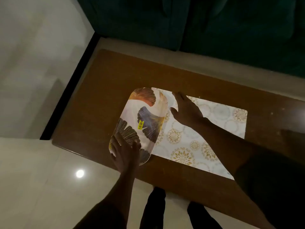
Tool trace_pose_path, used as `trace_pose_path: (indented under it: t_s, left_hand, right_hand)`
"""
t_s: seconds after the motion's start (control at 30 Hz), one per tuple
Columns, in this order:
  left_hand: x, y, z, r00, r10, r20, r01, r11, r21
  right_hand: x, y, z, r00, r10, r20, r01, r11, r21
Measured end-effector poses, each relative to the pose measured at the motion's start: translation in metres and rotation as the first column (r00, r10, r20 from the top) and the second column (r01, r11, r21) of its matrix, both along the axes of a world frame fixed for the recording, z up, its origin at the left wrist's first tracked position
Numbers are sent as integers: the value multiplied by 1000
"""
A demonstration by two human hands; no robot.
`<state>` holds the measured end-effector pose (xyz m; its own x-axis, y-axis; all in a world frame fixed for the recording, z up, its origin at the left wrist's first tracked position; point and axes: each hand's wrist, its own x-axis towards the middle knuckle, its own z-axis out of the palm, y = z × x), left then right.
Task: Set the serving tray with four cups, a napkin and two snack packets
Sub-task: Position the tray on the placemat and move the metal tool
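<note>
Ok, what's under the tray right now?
The tray overlaps the left end of the patterned placemat; its other side lies over the brown table. Anything else beneath the tray is covered and cannot be seen.

Tray (145, 111) corner beneath left hand (125, 152)

The serving tray (142, 113) is a rounded oblong, white with fan-shaped leaves in orange, blue and dark tones lined with gold (a yellow price sticker (140, 124) sits near its middle). It lies face up on the brown tabletop (102, 96), its long side running slantwise away from the person, its right edge overlapping the patterned mat (198, 129).
</note>
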<state>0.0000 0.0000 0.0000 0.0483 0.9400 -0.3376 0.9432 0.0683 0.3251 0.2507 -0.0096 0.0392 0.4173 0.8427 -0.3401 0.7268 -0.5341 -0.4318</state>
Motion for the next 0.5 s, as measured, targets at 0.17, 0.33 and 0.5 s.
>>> trace_pose_path:
  t_s: [0.17, 0.33, 0.5]
  left_hand:
    - [-22, 4, -23, 964, 265, 12, -262, 959, -111]
    - [-30, 11, -39, 894, 447, 30, -434, 880, -192]
    - [-34, 13, -40, 913, 406, 34, -395, 901, -178]
  right_hand:
    - [-14, 19, -30, 998, -6, -63, 6, 1000, -4]
    - [-20, 35, -55, 922, -245, -300, 241, 969, -51]
    - [-21, 42, -73, 773, -506, -383, 476, 862, -176]
